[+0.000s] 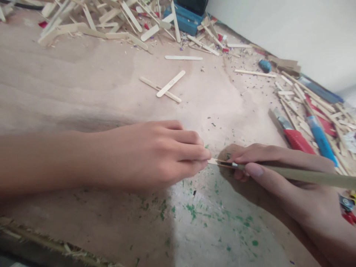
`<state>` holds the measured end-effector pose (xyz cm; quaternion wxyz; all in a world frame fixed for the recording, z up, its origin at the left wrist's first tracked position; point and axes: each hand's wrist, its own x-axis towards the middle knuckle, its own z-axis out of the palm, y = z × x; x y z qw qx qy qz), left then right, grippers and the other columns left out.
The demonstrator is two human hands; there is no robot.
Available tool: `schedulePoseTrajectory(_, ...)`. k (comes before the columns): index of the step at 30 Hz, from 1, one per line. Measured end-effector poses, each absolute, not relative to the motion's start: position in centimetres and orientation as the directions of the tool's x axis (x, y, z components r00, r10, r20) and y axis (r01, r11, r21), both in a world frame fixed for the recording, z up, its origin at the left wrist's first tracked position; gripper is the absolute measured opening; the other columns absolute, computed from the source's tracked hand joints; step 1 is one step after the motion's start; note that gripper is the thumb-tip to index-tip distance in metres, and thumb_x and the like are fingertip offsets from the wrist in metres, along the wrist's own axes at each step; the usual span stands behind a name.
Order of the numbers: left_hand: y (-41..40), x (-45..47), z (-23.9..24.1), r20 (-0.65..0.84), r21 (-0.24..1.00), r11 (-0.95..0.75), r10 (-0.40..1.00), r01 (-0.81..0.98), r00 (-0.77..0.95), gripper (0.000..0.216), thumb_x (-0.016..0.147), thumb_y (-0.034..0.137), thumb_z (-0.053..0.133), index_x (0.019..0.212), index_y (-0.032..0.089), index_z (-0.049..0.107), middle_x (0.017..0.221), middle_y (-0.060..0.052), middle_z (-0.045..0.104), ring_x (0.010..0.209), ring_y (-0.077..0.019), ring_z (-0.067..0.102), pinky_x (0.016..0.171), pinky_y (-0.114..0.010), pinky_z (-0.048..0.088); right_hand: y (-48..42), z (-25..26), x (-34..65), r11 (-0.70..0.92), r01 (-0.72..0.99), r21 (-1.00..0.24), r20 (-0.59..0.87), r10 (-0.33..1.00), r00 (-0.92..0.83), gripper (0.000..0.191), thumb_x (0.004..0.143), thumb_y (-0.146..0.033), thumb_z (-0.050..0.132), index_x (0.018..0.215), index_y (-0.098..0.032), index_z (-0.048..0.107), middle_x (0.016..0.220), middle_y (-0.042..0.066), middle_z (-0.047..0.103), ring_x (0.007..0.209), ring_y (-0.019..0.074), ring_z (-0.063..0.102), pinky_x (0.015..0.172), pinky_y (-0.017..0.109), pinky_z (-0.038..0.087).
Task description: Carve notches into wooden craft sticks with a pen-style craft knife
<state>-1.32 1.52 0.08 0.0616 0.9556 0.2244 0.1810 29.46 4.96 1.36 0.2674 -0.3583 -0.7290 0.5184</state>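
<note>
My left hand (pixel 155 155) lies low on the wooden board (pixel 83 92), fingers pinched on the end of a small wooden stick (pixel 213 161). My right hand (pixel 278 174) grips a thin paintbrush (pixel 300 175) like a pen. The brush's dark tip rests on the stick's surface, just right of my left fingertips. Most of the stick is hidden by my two hands. Green paint flecks (pixel 191 209) dot the board below them.
Two crossed ice-cream sticks (pixel 167 86) lie farther up the board, with a single one (pixel 183 58) behind. A heap of sticks (pixel 111 18) and a blue box (pixel 185 20) fill the back. At right lie a red cutter (pixel 294 137), a blue cutter (pixel 321 139) and more sticks.
</note>
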Motion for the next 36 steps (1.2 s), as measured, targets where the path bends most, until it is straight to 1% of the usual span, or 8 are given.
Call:
schedulePoseTrajectory(3,1.58,-1.30,0.11,0.307,0.213,-0.888,0.457,0.408,0.835,0.036,0.118,0.010,0.051,0.128,0.022,0.084,0.139,-0.006,0.084,0.127,-0.0241,0.078,0.107,-0.038,0.062,4.96,1.34,29.54,0.202,0.253,-0.946,0.010,0.800,-0.600,0.023,0.106,-0.020,0.081,0.116,-0.036,0.093,0.107,0.003,0.090,0.095,0.0229,0.084,0.091,0.037,0.073)
schedulePoseTrajectory(7,1.58,-1.30,0.20,0.262,0.232,-0.878,0.471,0.418,0.842,0.035,0.116,0.010,0.056,0.129,0.028,0.083,0.141,-0.004,0.083,0.129,-0.0235,0.077,0.110,-0.038,0.061,4.91,1.21,29.45,0.205,0.254,-0.945,0.015,0.804,-0.594,0.022,0.106,-0.022,0.080,0.117,-0.035,0.093,0.108,0.004,0.090,0.094,0.0241,0.084,0.091,0.039,0.074)
schedulePoseTrajectory(12,1.49,-1.31,0.34,0.308,0.246,-0.883,0.462,0.400,0.832,0.031,0.111,0.007,0.064,0.128,0.023,0.085,0.140,-0.007,0.083,0.125,-0.0255,0.079,0.107,-0.039,0.062,4.92,1.29,29.34,0.203,0.266,-0.942,0.006,0.805,-0.593,0.021,0.105,-0.022,0.081,0.116,-0.035,0.094,0.108,0.005,0.090,0.092,0.0249,0.084,0.089,0.040,0.074)
schedulePoseTrajectory(17,1.52,-1.33,0.17,0.300,0.201,-0.890,0.454,0.410,0.839,0.038,0.119,0.009,0.049,0.128,0.021,0.084,0.142,-0.006,0.083,0.125,-0.0240,0.078,0.106,-0.040,0.061,4.99,1.36,29.27,0.221,0.255,-0.941,0.026,0.800,-0.599,0.022,0.105,-0.020,0.081,0.115,-0.035,0.094,0.105,0.004,0.090,0.091,0.0239,0.084,0.088,0.039,0.074)
schedulePoseTrajectory(22,1.58,-1.41,0.08,0.309,0.191,-0.890,0.456,0.415,0.835,0.041,0.122,0.011,0.044,0.132,0.018,0.082,0.142,-0.005,0.083,0.126,-0.0230,0.078,0.108,-0.039,0.061,5.03,1.29,29.17,0.191,0.226,-0.955,0.015,0.795,-0.606,0.023,0.105,-0.019,0.081,0.117,-0.035,0.094,0.106,0.004,0.090,0.093,0.0237,0.083,0.087,0.037,0.073)
schedulePoseTrajectory(27,1.54,-1.32,0.02,0.307,0.212,-0.885,0.463,0.414,0.832,0.037,0.120,0.011,0.050,0.132,0.023,0.083,0.142,-0.005,0.083,0.126,-0.0223,0.078,0.109,-0.036,0.060,4.99,1.32,29.21,0.197,0.227,-0.954,0.017,0.790,-0.613,0.023,0.105,-0.019,0.081,0.117,-0.035,0.093,0.106,0.004,0.090,0.091,0.0236,0.082,0.085,0.038,0.073)
schedulePoseTrajectory(32,1.45,-1.27,-0.05,0.310,0.219,-0.887,0.459,0.407,0.833,0.036,0.119,0.010,0.052,0.131,0.021,0.084,0.143,-0.007,0.083,0.127,-0.0242,0.078,0.109,-0.039,0.061,4.99,1.39,29.33,0.190,0.242,-0.952,0.003,0.793,-0.609,0.022,0.106,-0.021,0.081,0.117,-0.035,0.093,0.106,0.004,0.090,0.093,0.0233,0.083,0.087,0.038,0.073)
schedulePoseTrajectory(36,1.48,-1.35,0.13,0.314,0.197,-0.891,0.454,0.410,0.834,0.040,0.120,0.010,0.046,0.127,0.020,0.085,0.141,-0.006,0.083,0.124,-0.0235,0.079,0.107,-0.039,0.062,4.99,1.33,29.40,0.209,0.248,-0.946,0.018,0.798,-0.603,0.022,0.106,-0.021,0.081,0.117,-0.035,0.093,0.105,0.004,0.090,0.091,0.0235,0.083,0.088,0.038,0.073)
